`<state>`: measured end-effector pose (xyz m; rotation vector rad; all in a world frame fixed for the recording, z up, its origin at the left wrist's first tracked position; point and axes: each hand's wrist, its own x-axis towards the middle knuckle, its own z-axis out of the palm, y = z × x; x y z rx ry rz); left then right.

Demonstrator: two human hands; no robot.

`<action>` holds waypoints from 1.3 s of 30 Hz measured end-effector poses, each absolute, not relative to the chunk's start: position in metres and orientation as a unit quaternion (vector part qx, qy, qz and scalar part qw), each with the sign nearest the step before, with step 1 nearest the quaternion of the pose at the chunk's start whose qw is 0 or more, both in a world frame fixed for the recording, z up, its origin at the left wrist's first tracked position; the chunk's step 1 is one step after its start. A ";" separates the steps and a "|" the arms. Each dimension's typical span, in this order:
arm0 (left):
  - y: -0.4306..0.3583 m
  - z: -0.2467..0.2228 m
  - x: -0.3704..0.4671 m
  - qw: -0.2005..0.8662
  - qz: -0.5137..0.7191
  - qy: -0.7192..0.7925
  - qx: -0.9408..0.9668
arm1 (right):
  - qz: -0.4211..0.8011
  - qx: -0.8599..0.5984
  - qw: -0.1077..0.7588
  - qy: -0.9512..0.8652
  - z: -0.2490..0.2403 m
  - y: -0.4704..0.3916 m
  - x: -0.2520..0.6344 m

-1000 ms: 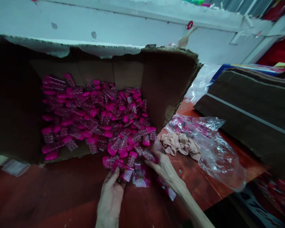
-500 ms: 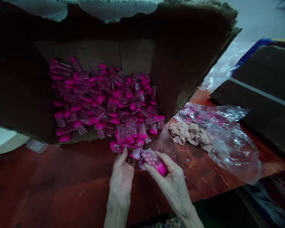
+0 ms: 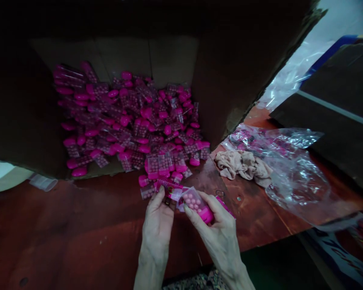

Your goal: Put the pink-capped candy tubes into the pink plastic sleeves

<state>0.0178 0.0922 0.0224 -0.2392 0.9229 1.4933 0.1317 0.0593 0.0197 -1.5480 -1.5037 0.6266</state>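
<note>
My right hand [image 3: 216,225] grips a small clear candy box [image 3: 194,203] with pink balls inside and a bright pink cap, tilted with the cap toward my palm. Between thumb and fingers my left hand [image 3: 159,215] pinches a pink printed label [image 3: 172,189], whose pale end meets the box's clear end. Whether the label is stuck to the box I cannot tell. Just beyond my hands, several similar boxes [image 3: 161,165] lie at the mouth of a large cardboard carton [image 3: 226,88]. Inside it is a heap of pink-capped boxes [image 3: 133,121].
Right of the carton lie a crumpled beige cloth [image 3: 242,165] and a clear plastic bag [image 3: 299,185] with pink pieces by it. A dark box [image 3: 335,96] stands at the far right. A small clear container [image 3: 44,182] lies left on the reddish table [image 3: 87,225].
My left hand has drawn the pink label into clearer view beside the candy box. The right hand keeps its grip. The camera view has shifted slightly.
</note>
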 end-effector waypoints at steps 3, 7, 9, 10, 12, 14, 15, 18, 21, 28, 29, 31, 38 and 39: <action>0.091 0.023 0.019 0.633 0.650 0.407 -0.106 | 0.236 -0.624 0.434 -0.605 0.019 0.059 0.131; 0.090 0.021 0.022 0.628 0.648 0.416 -0.111 | 0.217 -0.616 0.432 -0.623 0.018 0.060 0.130; 0.089 0.018 0.023 0.629 0.648 0.417 -0.104 | 0.209 -0.614 0.432 -0.627 0.018 0.059 0.129; 0.088 0.017 0.023 0.630 0.649 0.415 -0.098 | 0.211 -0.615 0.430 -0.626 0.018 0.059 0.129; 0.089 0.013 0.023 0.632 0.647 0.418 -0.091 | 0.222 -0.622 0.425 -0.619 0.019 0.057 0.129; 0.089 0.011 0.023 0.633 0.640 0.424 -0.099 | 0.236 -0.629 0.422 -0.609 0.019 0.056 0.129; 0.090 0.010 0.023 0.635 0.636 0.426 -0.105 | 0.241 -0.632 0.422 -0.603 0.018 0.055 0.129; 0.092 0.008 0.022 0.645 0.628 0.419 -0.118 | 0.248 -0.641 0.427 -0.588 0.016 0.055 0.128; 0.091 0.007 0.021 0.652 0.625 0.410 -0.124 | 0.265 -0.649 0.420 -0.576 0.015 0.057 0.129; 0.093 0.006 0.011 0.630 0.650 0.405 -0.130 | 0.393 -0.653 0.330 -0.557 0.026 0.064 0.154; 0.095 0.005 0.010 0.631 0.649 0.404 -0.128 | 0.412 -0.640 0.322 -0.563 0.028 0.064 0.157; 0.099 0.005 0.011 0.634 0.653 0.399 -0.115 | 0.457 -0.607 0.314 -0.569 0.030 0.064 0.159; 0.095 0.019 0.025 0.647 0.609 0.458 -0.010 | 0.574 -0.535 0.328 -0.526 0.033 0.066 0.145; 0.093 0.022 0.026 0.647 0.592 0.480 0.005 | 0.582 -0.528 0.346 -0.512 0.034 0.066 0.142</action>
